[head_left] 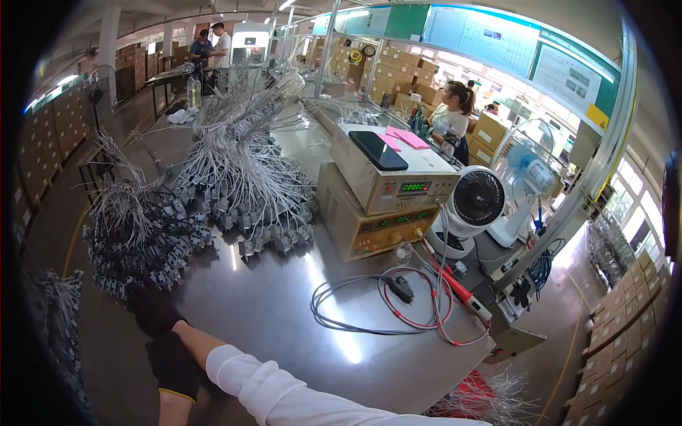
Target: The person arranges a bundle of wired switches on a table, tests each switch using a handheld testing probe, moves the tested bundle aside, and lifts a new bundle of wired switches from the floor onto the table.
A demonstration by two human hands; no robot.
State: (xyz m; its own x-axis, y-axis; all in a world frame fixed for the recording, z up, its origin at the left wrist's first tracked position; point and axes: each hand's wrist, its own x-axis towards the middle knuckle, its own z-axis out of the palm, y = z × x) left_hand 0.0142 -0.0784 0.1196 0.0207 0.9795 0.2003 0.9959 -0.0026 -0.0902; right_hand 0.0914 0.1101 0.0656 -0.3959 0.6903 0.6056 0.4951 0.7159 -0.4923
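My right hand (153, 312), in a dark glove, reaches across to the left at the end of a white-sleeved arm. It is at the near edge of a bundle of grey wires with small dark connector blocks (145, 245). Whether its fingers grip that bundle is lost in the dark. Below it is my left hand (175, 363), in a dark glove with a yellow cuff edge; its fingers cannot be made out. A larger heap of similar wired connectors (245, 184) lies on the metal table (277, 305), just beyond the first bundle.
Two stacked test meters (387, 206) carry a phone (379, 150) and pink papers. Beside them stand a white fan (477, 197) and a red probe (455, 284) with coiled leads (376, 330). More wires (490, 397) are at lower right. A person (451, 121) is beyond.
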